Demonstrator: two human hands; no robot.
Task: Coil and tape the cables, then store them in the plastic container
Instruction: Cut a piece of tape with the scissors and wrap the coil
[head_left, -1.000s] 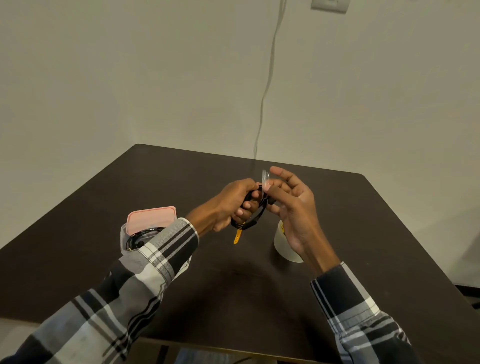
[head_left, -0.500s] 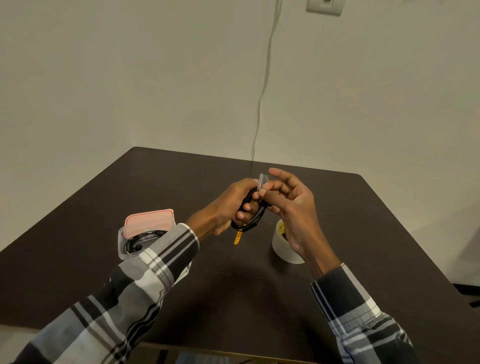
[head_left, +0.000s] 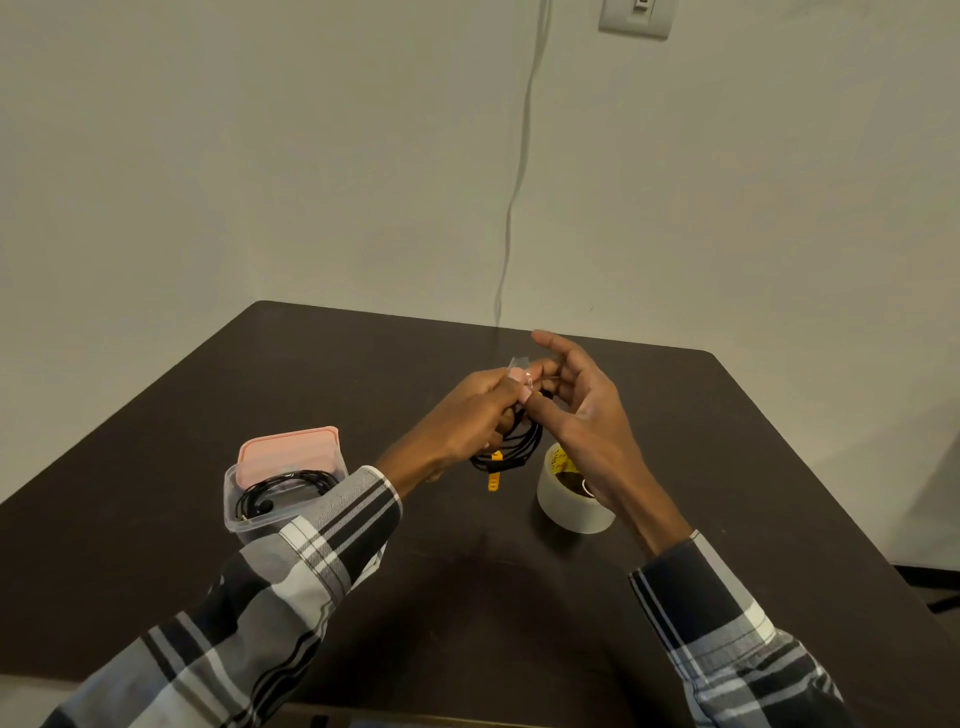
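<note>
Dark surface (head_left: 467, 597) against white wall (head_left: 260, 156), switch (head_left: 635, 18) upper right. Left hand (head_left: 467, 415) grip clamped on cable (head_left: 511, 449); right hand (head_left: 582, 410) pinches tape (head_left: 519, 364).

On the desk (head_left: 363, 374) I see the container (head_left: 249, 512) left, the tape roll (head_left: 563, 501) right, the held cable coil (head_left: 511, 447) between.

A single head-worn wide-angle camera is looking forward and down, close over a dark table (head_left: 519, 597), facing the wall (head_left: 260, 156) beyond.
</note>
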